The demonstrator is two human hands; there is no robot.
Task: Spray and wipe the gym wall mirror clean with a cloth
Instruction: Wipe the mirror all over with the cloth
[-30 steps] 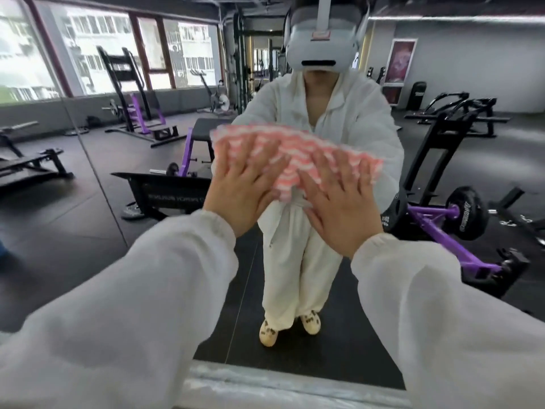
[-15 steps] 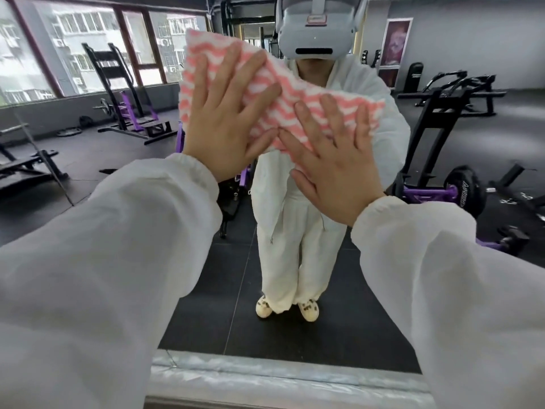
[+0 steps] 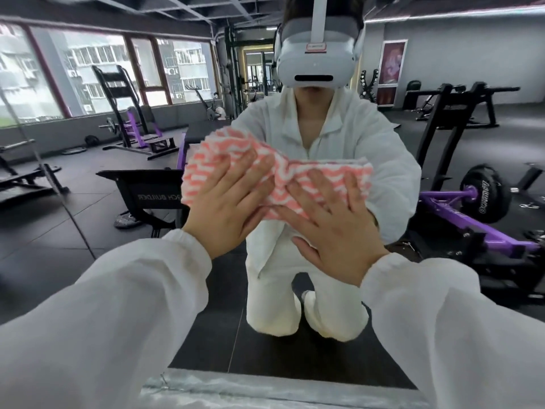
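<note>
Pink-and-white striped cloth (image 3: 274,175) lay flat on wall mirror (image 3: 73,219), mid-height, above steel sill (image 3: 265,388). I judged wiping under way; no spray bottle seen, how much glass remained I couldn't tell. Left hand (image 3: 227,208) and right hand (image 3: 336,231) side by side, arms outstretched, fingers straight and spread, pressing cloth's lower edge against mirror.

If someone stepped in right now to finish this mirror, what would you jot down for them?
Left hand: flat, fingers spread, pressing the cloth on the mirror.
Right hand: the same, on the cloth's right half.
Cloth: pink and white, bunched under both palms, in front of the reflected chest.
Done: wiping is under way; how much glass is clean cannot be told.
Left: go on wiping the rest. No spray bottle is in view.
</note>
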